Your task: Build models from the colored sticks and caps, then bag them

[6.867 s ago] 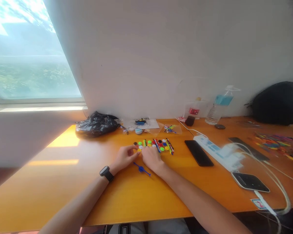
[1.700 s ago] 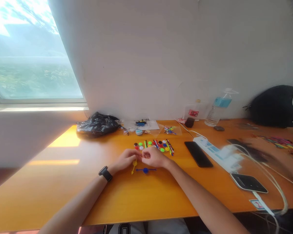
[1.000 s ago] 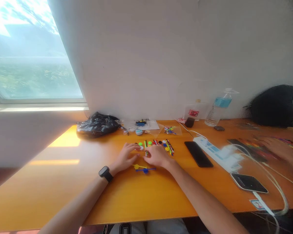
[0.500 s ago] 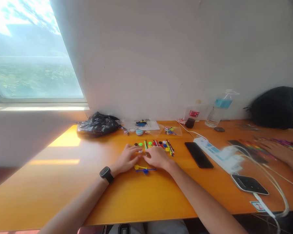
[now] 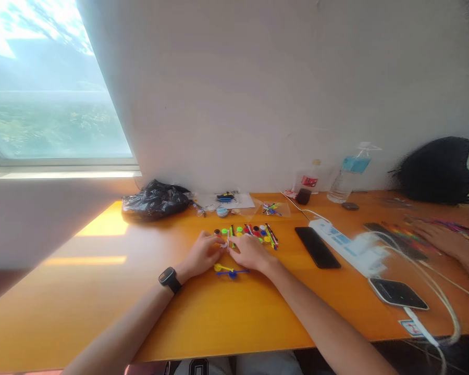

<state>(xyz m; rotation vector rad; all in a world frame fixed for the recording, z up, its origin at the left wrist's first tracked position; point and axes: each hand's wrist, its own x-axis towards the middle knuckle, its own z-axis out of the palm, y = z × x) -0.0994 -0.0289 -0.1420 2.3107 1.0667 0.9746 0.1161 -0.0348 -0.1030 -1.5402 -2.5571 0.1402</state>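
Observation:
My left hand (image 5: 204, 255), with a black watch (image 5: 170, 279) on its wrist, pinches a small white round disc (image 5: 223, 245) between thumb and fingers. Close beside it, my right hand (image 5: 252, 251) pinches a thin white stick (image 5: 228, 240); its lower end is hidden by the fingertips. Nearer to me, a yellow piece (image 5: 219, 267) and a blue piece (image 5: 232, 274), each a disc with a stick, lie together on the table. Beyond my hands are several coloured discs, among them a green disc (image 5: 224, 231), and bundles of coloured sticks (image 5: 271, 237).
A black plastic bag (image 5: 156, 200) lies at the back left. To the right are a dark phone (image 5: 317, 247), a white power strip (image 5: 336, 242) with cables, and another phone (image 5: 398, 293). Another person's hand (image 5: 433, 234) rests among coloured pieces at the far right. A bottle (image 5: 342, 185) stands behind.
My fingertips have come slightly closer together, and the white stick now shows upright at my right fingertips beside the disc. The yellow and blue pieces stay in place.

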